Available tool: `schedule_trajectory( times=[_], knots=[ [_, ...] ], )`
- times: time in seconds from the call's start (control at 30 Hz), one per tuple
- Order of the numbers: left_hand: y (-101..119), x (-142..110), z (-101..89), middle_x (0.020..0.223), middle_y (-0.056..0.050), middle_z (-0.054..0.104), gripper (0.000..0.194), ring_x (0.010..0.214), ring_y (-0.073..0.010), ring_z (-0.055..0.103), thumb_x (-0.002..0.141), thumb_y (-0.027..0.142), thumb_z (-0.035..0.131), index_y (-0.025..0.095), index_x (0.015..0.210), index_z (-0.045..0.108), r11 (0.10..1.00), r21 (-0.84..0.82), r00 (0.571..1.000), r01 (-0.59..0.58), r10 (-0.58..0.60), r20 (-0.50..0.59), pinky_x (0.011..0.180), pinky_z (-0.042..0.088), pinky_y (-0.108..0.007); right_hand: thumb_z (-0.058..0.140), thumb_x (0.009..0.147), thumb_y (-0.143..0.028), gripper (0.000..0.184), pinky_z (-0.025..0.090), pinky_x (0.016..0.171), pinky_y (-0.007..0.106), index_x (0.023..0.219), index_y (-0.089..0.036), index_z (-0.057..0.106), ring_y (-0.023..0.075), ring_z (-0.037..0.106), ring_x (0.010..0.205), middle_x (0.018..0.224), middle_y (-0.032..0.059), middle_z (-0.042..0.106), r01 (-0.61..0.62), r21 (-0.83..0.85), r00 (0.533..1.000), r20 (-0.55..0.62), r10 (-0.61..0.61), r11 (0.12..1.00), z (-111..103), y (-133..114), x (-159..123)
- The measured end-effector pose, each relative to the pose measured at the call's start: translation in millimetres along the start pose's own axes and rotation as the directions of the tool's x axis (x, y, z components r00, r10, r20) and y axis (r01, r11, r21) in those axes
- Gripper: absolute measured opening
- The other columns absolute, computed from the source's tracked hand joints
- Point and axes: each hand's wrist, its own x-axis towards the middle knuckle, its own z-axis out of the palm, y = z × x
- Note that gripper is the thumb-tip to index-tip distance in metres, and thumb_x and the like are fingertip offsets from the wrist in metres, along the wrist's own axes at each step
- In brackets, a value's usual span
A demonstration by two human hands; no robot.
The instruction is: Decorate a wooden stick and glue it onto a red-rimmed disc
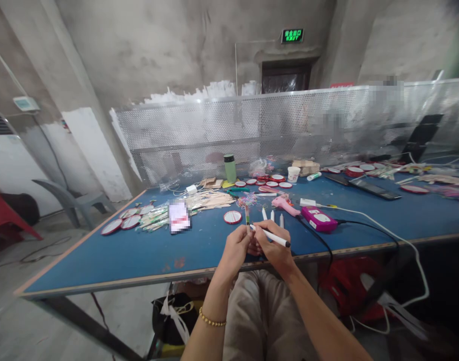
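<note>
Both my hands meet over the near edge of the blue table [120, 250]. My right hand [272, 248] is closed around a white pen with a black end [271, 235], held slantwise. My left hand [237, 248] is closed in a pinch on a thin stick [247, 216] that points up from its fingertips, touching the pen's white tip. A gold bead bracelet [212, 321] circles my left wrist. Just beyond my hands lie three short white pieces [272, 215] and a round red-rimmed disc [233, 217].
A pink glue gun [285, 205] and a magenta device [318, 218] with a black cable lie to the right. Wooden sticks [210, 200], more red-rimmed discs [121, 223], a green bottle [230, 168], a paper cup [293, 174] and phones [374, 189] cover the table. A perforated metal screen [274, 125] stands behind.
</note>
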Motion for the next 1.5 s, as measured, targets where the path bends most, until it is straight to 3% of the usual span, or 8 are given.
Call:
schedule_trajectory(
  times=[1.5],
  knots=[
    [1.2,-0.1,1.1,0.059,0.004,0.056,0.046,0.049,-0.0109,0.054,0.066,0.06,0.07,0.017,0.071,0.053,1.0,-0.023,1.0,0.003,-0.003,-0.004,0.053,0.052,-0.027,0.054,0.088,-0.024,0.02,0.05,0.052,0.022,0.076,-0.019,0.069,0.0123,0.062,0.052,0.063,0.0007,0.07,-0.024,-0.001,1.0,0.01,0.024,1.0,0.2,0.8,-0.3]
  ],
)
